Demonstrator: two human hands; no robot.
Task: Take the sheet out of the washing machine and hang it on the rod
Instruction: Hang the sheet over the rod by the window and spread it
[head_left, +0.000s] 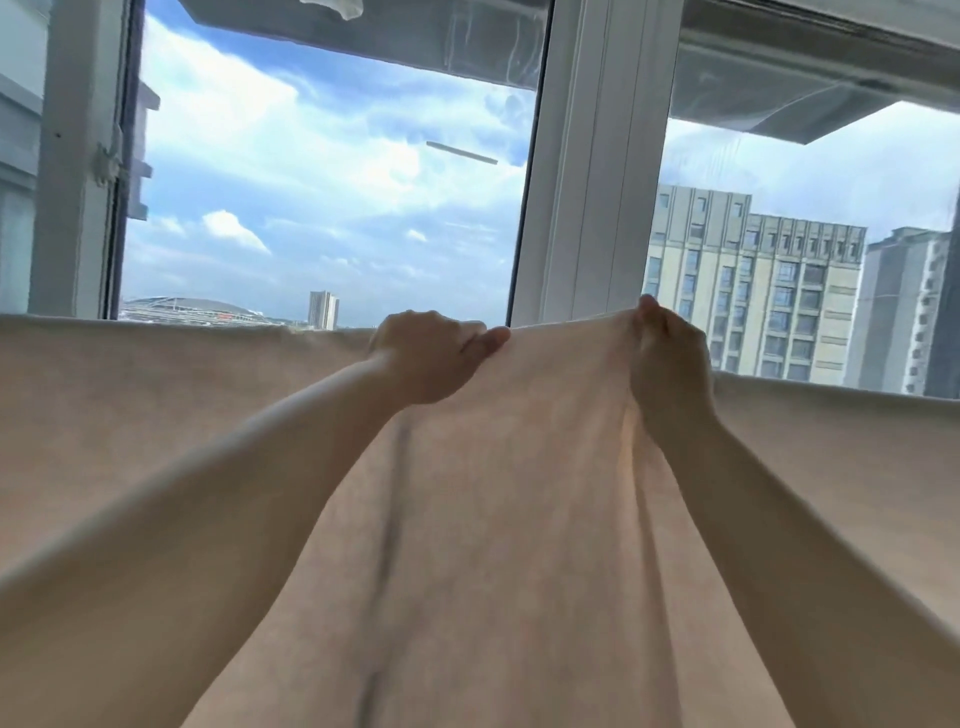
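Sheet (493, 519) is already draped up by the window, left hand (426, 358) & right hand (670, 358) both pinching its top edge, looks soft & floppy imo, so I'd grip the hem w/ hands spread wide.

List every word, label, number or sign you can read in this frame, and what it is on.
None can be read.
The sheet held by the left hand and right hand is plain.
The window frame shows no lettering.
The buildings outside carry no sign I can make out.
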